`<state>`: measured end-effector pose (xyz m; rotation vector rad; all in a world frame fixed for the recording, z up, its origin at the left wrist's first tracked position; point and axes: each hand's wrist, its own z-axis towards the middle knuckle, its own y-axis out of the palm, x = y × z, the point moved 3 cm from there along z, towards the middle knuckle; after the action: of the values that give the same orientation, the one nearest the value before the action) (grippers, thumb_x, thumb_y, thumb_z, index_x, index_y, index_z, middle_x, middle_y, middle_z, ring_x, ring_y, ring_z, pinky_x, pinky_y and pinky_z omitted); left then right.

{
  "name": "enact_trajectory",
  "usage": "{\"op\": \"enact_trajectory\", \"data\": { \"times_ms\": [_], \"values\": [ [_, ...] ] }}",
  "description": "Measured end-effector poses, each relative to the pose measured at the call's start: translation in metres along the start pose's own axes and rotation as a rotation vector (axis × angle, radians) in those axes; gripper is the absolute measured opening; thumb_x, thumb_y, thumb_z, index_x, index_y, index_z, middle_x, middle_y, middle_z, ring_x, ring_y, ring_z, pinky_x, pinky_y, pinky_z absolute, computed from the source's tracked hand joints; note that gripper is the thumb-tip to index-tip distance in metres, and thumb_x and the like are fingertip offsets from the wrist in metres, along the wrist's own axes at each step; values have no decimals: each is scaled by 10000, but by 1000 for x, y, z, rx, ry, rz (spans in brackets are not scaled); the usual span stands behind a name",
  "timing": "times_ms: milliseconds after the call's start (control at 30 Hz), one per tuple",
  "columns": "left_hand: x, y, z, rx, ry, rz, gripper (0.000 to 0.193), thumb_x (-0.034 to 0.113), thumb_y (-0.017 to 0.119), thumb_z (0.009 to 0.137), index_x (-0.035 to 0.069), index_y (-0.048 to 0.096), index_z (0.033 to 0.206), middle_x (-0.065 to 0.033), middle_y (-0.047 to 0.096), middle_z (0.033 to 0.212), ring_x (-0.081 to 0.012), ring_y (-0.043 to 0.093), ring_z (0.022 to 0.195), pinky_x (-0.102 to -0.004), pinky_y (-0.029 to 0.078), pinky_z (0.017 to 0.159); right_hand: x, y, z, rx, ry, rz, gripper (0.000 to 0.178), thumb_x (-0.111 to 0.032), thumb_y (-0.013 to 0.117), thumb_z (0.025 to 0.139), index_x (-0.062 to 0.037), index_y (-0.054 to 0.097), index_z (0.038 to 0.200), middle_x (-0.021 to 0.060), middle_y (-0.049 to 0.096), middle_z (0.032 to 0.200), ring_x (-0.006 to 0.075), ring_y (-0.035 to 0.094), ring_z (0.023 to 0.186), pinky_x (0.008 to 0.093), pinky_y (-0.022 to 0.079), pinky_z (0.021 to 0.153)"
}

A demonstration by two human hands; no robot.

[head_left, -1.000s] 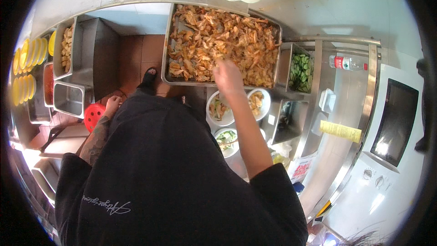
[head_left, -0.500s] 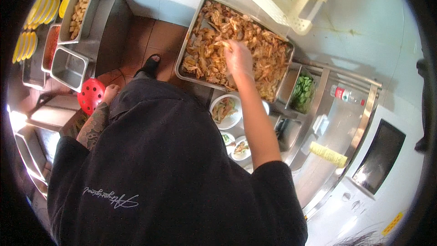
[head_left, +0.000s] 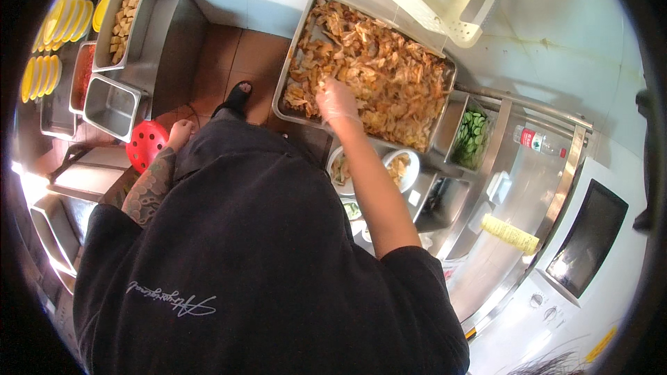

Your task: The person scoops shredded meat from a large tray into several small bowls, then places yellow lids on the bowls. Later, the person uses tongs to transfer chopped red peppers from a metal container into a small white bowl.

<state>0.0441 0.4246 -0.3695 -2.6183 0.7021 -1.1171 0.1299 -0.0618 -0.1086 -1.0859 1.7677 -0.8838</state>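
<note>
A wide metal tray [head_left: 295, 36] holds a thick layer of golden-brown shredded meat [head_left: 389, 73]. My right hand [head_left: 338, 103], in a clear plastic glove, is down at the tray's near left part, fingers closed on some of the shredded meat. Just below the tray stand white bowls with food in them; one bowl [head_left: 415, 179] shows right of my forearm, another [head_left: 333, 182] is partly hidden behind it. My left hand [head_left: 182, 133], bare and loosely curled, hangs at my side by a red stool [head_left: 147, 147] with round holes; nothing shows in it.
Right of the tray is a container of sliced cucumber [head_left: 470, 135], then a plastic bottle [head_left: 538, 141] on a counter. A cream perforated basket [head_left: 458, 24] juts out above. At left are metal pans, one with pale cubes [head_left: 125, 24], and yellow-rimmed dishes [head_left: 66, 21].
My right hand has moved left and nearer to me over the tray, its fingers lower at the meat. A second bowl shows more clearly right of the forearm. My left hand stays at my side.
</note>
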Motion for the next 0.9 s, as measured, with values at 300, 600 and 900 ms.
{"op": "enact_trajectory", "data": {
  "times_ms": [300,600,900],
  "values": [
    [19,15,27,-49,98,113,313,269,582,916,-19,703,895,-108,703,794,-200,668,747,-340,525,697,-11,14,-19,48,-79,-64,255,-254,604,906,-11,674,939,240,696,939,417,675,893,523,528,837],
    [21,6,48,-107,127,292,329,278,580,904,-19,716,943,-151,727,848,-254,700,822,-376,537,765,33,-46,-52,69,243,676,291,-296,667,940,-81,648,1136,86,700,907,192,645,761,340,529,711],
    [25,8,55,-185,124,346,345,288,583,903,-25,719,950,-190,730,859,-299,711,856,-415,536,776,95,-53,-209,223,650,1161,389,-356,656,979,-15,617,1162,48,685,949,118,615,764,258,508,683]
  ]
}}
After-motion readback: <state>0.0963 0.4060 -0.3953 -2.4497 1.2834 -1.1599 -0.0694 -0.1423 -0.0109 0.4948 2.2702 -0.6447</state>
